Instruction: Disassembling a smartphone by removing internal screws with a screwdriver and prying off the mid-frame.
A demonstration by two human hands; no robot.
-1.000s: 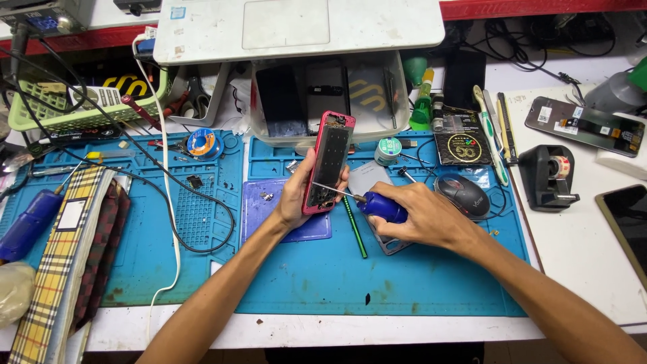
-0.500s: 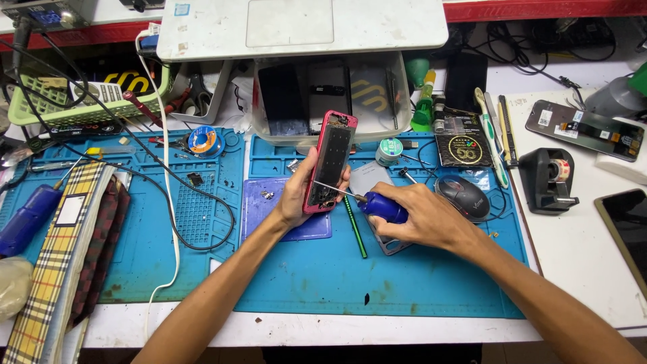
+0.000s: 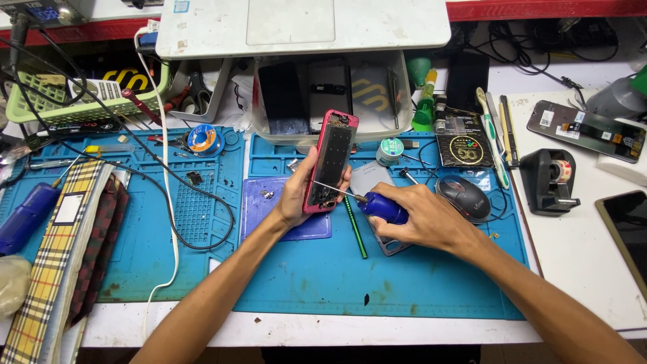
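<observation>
My left hand (image 3: 296,192) grips a red-framed phone (image 3: 330,160) with its back open, tilted upright above the blue work mat (image 3: 377,283). A blue-handled screwdriver (image 3: 383,207) is in my right hand (image 3: 428,219); its thin metal shaft reaches left and its tip touches the lower part of the phone's open back. A green stick tool (image 3: 355,226) lies on the mat just under the screwdriver. A purple pad (image 3: 269,202) with small parts sits below my left hand.
A clear box of phone parts (image 3: 330,91) stands behind the phone under a white device (image 3: 303,23). A mouse (image 3: 465,197), black tape dispenser (image 3: 549,182), solder spool (image 3: 201,138), green basket (image 3: 74,94) and a plaid cloth (image 3: 60,249) lie around. Cables cross the left mat.
The phone and both hands stay almost in place; the screwdriver tip remains at the phone's lower back with only slight shifts.
</observation>
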